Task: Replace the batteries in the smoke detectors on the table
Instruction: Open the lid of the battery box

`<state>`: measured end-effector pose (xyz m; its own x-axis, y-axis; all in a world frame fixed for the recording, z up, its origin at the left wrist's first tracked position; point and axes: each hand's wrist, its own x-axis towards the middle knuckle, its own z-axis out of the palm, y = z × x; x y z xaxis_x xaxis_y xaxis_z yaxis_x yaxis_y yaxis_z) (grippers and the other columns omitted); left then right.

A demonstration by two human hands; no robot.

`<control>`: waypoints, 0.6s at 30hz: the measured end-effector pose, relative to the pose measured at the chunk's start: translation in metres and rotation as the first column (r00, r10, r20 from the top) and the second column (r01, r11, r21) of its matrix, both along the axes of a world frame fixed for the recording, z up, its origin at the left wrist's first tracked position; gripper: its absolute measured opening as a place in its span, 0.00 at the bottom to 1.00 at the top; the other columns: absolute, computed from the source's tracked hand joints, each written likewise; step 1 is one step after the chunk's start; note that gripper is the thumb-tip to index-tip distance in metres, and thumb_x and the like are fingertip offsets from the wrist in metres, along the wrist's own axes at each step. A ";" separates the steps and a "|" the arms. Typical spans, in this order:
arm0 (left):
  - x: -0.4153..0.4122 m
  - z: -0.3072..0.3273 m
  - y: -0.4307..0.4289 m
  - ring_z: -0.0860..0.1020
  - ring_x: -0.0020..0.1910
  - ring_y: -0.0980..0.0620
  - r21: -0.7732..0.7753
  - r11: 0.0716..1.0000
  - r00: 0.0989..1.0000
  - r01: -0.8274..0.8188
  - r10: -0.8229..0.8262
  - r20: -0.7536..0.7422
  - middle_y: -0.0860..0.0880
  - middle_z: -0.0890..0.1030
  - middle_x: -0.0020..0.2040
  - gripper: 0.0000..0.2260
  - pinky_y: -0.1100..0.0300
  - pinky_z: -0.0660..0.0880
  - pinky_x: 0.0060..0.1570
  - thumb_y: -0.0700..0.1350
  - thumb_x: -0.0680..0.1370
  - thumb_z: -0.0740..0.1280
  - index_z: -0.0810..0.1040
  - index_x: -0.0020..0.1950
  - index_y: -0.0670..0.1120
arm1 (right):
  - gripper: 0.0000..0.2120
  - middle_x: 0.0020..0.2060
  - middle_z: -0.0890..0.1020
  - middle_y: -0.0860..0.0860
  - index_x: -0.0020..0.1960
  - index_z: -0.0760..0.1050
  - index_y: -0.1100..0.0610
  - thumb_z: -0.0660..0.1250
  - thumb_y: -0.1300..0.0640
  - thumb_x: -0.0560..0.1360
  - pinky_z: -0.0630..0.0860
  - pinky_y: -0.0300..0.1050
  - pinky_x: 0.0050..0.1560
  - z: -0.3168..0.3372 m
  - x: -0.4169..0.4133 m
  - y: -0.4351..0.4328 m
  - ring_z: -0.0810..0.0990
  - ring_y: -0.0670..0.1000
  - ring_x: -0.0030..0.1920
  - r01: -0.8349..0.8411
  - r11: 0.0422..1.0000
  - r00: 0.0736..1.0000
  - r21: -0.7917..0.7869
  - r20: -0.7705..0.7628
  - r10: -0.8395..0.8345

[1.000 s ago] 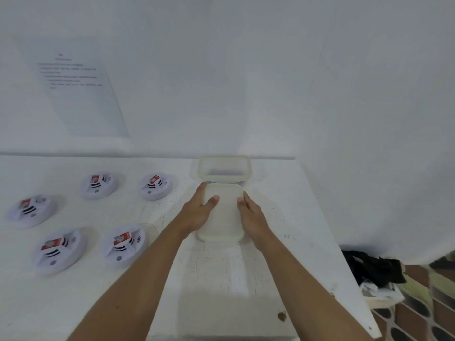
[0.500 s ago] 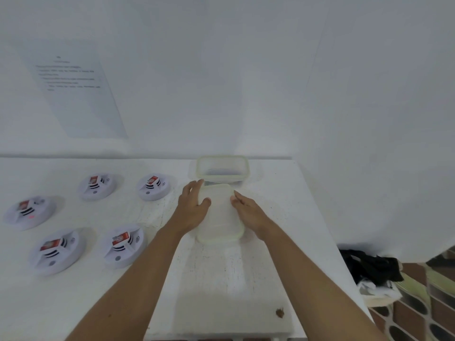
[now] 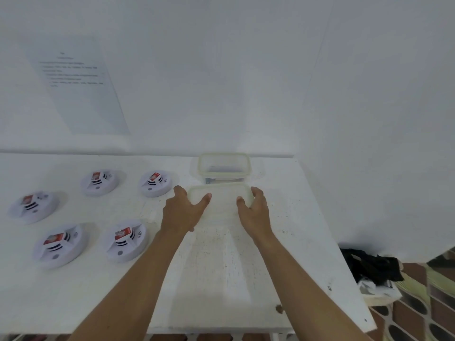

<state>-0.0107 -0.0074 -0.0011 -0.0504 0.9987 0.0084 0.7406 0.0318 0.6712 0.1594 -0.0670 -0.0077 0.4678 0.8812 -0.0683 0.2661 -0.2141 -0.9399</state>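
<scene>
Left grip (image 3: 183,212) and right grip (image 3: 256,210) held translucent lid (image 3: 221,205) by its sides, smoke detectors (image 3: 126,239) apart to the left, tub (image 3: 224,157) contents behind indistinct.

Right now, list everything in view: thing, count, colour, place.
smoke detectors: five, white, each showing a red battery, left half of table.
container: one, clear with greenish rim, open, far table edge.
lid: one, clear, just in front of the container.
table: one, white, scuffed.
paper sheet: one, white with print, wall at left.
cloth: one, black, lower right beside the table.
left grip: one, bare, holds lid's left edge.
right grip: one, bare, holds lid's right edge.
</scene>
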 end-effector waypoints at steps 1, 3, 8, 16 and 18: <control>0.001 -0.002 0.000 0.82 0.31 0.46 -0.007 1.000 1.000 0.016 -0.016 -0.017 0.46 0.79 0.45 0.31 0.56 0.78 0.32 0.70 0.72 0.63 0.66 0.58 0.45 | 0.28 0.70 0.71 0.54 0.77 0.60 0.53 0.63 0.49 0.81 0.74 0.57 0.67 0.000 -0.001 0.001 0.75 0.55 0.66 -0.013 1.000 1.000 -0.010 -0.008 0.013; 0.001 -0.008 0.003 0.81 0.47 0.43 -0.027 0.997 0.997 0.078 -0.078 0.008 0.44 0.79 0.54 0.32 0.53 0.78 0.46 0.68 0.74 0.61 0.65 0.66 0.45 | 0.29 0.67 0.72 0.53 0.77 0.58 0.49 0.62 0.46 0.79 0.75 0.59 0.65 0.001 0.000 0.003 0.75 0.55 0.64 -0.045 0.998 0.999 -0.040 -0.022 0.044; -0.004 -0.009 0.008 0.69 0.67 0.46 -0.061 0.970 0.952 0.236 -0.218 0.215 0.45 0.67 0.68 0.32 0.55 0.67 0.60 0.64 0.77 0.62 0.60 0.75 0.49 | 0.24 0.61 0.73 0.53 0.72 0.61 0.42 0.59 0.42 0.77 0.75 0.59 0.63 0.008 0.010 0.013 0.76 0.55 0.58 -0.081 0.988 0.996 -0.129 0.026 0.085; -0.008 -0.016 0.012 0.76 0.60 0.52 -0.040 0.968 0.879 0.248 -0.207 0.429 0.55 0.76 0.61 0.21 0.55 0.74 0.58 0.59 0.78 0.66 0.67 0.68 0.57 | 0.14 0.58 0.74 0.54 0.66 0.64 0.46 0.56 0.48 0.81 0.77 0.59 0.59 0.003 0.009 0.018 0.77 0.55 0.53 -0.030 0.995 0.998 -0.099 0.044 0.035; -0.007 -0.015 0.013 0.74 0.62 0.54 0.005 0.976 0.902 0.216 -0.201 0.381 0.55 0.76 0.63 0.21 0.57 0.71 0.59 0.58 0.79 0.65 0.69 0.70 0.55 | 0.15 0.58 0.74 0.55 0.67 0.64 0.47 0.56 0.48 0.81 0.76 0.59 0.59 0.004 0.009 0.019 0.77 0.56 0.53 -0.030 0.994 0.998 -0.109 0.056 0.036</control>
